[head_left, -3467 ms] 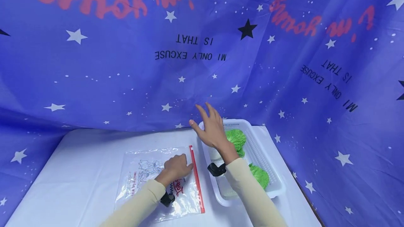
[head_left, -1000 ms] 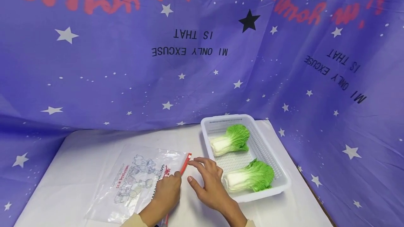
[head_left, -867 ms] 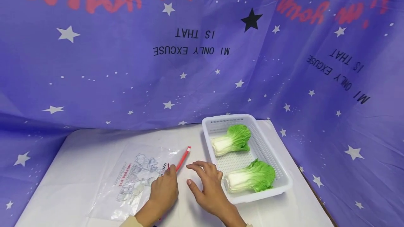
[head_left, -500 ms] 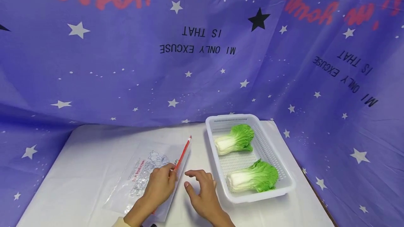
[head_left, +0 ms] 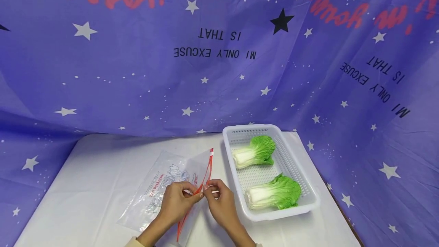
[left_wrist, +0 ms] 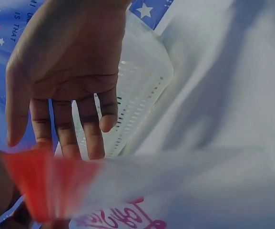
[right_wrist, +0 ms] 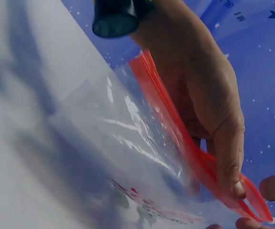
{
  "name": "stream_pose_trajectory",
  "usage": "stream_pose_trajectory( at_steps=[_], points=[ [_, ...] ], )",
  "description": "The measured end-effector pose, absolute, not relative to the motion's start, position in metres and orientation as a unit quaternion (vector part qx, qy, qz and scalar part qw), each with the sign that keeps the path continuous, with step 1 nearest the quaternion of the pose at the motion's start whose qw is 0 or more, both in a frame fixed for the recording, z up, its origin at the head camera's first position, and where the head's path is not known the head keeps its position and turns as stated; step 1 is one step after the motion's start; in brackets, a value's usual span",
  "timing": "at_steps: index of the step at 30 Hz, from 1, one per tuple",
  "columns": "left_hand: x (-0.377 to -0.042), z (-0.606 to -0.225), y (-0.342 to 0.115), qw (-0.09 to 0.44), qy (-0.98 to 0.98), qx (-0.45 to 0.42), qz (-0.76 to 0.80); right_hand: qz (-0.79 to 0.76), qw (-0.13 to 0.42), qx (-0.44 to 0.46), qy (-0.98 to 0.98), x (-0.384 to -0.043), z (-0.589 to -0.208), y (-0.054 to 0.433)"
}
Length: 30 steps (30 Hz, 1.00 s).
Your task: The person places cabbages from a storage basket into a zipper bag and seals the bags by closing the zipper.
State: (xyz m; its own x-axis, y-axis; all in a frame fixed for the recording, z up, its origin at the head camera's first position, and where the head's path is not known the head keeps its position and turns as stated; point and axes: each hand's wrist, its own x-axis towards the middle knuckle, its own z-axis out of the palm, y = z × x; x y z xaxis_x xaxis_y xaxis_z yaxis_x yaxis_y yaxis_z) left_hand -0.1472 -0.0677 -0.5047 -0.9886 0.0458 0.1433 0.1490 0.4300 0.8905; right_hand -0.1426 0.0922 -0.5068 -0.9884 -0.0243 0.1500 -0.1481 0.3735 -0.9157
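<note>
A clear zip bag (head_left: 164, 190) with red and blue print lies slanted on the table, its red zip edge (head_left: 181, 224) raised. Near the top end the edge shows as two red strips with a narrow gap. My left hand (head_left: 175, 203) pinches the edge mid-length; in the right wrist view its thumb (right_wrist: 232, 176) presses on the red strip. My right hand (head_left: 222, 203) meets it from the other side, thumb and forefinger at the red edge. In the left wrist view, the right palm (left_wrist: 75, 62) faces the camera, fingertips partly hidden behind the blurred red strip (left_wrist: 51, 186).
Right of the hands stands a white perforated basket (head_left: 236, 197). In it lie two leafy cabbages, one cabbage (head_left: 253, 151) at the back and another cabbage (head_left: 274, 191) at the front. A white cloth covers the table (head_left: 89, 186); a blue star-printed curtain (head_left: 137, 68) hangs behind.
The right hand has come from over the basket to the bag's red edge. The edge, flat earlier, is raised in the left hand, and its two strips have parted near the top.
</note>
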Motion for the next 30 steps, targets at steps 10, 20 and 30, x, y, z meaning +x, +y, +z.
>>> stream_pose_trajectory(
  at_steps=[10,20,30],
  points=[
    [-0.149,-0.473,-0.085,0.188,-0.880,-0.058,-0.433,0.386,0.161,0.075,-0.905,-0.147,-0.524,0.102],
    [-0.144,-0.446,-0.078,0.233,-0.911,-0.122,-0.317,0.194,0.389,0.367,-0.822,-0.133,-0.521,0.068],
    [-0.134,-0.427,-0.079,0.267,-0.897,-0.150,-0.318,-0.003,0.092,0.294,-0.951,-0.166,-0.539,0.057]
  ],
)
